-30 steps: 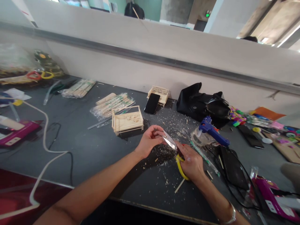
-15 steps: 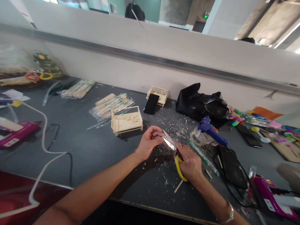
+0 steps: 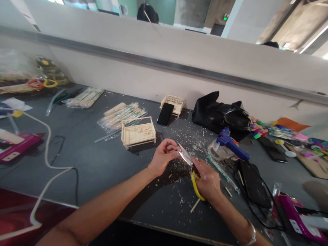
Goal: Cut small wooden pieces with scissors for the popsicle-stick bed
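Note:
In my right hand (image 3: 208, 177) is a pair of scissors (image 3: 196, 186) with yellow handles, its blades pointing up and left. My left hand (image 3: 165, 155) is pinched close to the blade tips; whatever sits between its fingertips is too small to make out. Pale wood chips (image 3: 183, 182) lie scattered on the dark table under and beyond both hands. Left of my left hand stands a small wooden stick frame (image 3: 138, 135) with a few bits lying on its slatted base. Farther back, a phone (image 3: 165, 114) leans on a miniature wooden bench (image 3: 175, 102).
A blue glue gun (image 3: 232, 145) rests on the right, near a black bag (image 3: 220, 112) and a black phone (image 3: 255, 182) among cables. Packs of wooden sticks (image 3: 124, 115) lie at the back left. A white cable (image 3: 48, 150) crosses the left side.
The scissor blades have closed slightly near my left fingertips. Both hands otherwise stay in nearly the same place.

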### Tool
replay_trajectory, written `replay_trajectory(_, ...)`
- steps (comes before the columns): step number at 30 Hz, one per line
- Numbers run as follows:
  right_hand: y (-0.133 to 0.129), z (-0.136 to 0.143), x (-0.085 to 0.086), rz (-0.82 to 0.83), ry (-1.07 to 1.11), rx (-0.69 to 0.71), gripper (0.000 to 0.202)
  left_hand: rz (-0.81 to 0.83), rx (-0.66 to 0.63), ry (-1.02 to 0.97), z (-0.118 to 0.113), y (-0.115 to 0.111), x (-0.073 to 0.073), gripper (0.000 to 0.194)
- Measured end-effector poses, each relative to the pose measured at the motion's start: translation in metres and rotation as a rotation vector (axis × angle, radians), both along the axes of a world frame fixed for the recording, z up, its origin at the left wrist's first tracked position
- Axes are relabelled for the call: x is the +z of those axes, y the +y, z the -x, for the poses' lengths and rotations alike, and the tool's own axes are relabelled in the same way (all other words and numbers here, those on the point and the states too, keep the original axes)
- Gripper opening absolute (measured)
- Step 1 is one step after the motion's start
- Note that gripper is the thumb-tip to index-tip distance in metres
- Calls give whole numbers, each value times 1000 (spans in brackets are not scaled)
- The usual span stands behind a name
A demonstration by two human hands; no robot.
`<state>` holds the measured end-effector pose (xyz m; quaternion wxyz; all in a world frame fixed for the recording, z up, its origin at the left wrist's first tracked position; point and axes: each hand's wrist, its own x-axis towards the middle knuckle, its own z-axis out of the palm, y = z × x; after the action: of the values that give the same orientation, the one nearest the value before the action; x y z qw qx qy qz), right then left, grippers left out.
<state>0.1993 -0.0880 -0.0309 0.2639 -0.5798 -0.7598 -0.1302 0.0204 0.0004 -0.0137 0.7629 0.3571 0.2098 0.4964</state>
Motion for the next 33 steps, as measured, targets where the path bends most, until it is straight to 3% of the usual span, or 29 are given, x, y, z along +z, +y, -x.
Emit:
replay_trajectory(11, -1, 1, 2, -57, 7, 34, 52, -22, -5, 2, 1, 0, -2, 40)
replay_trajectory(17, 0, 3, 4, -96, -20, 8, 40, -36, -18, -17, 1, 1, -1, 41)
replay_trajectory(33, -2, -1, 0, -40, -55, -17, 50, -36, -35, -53, 2, 2, -2, 42)
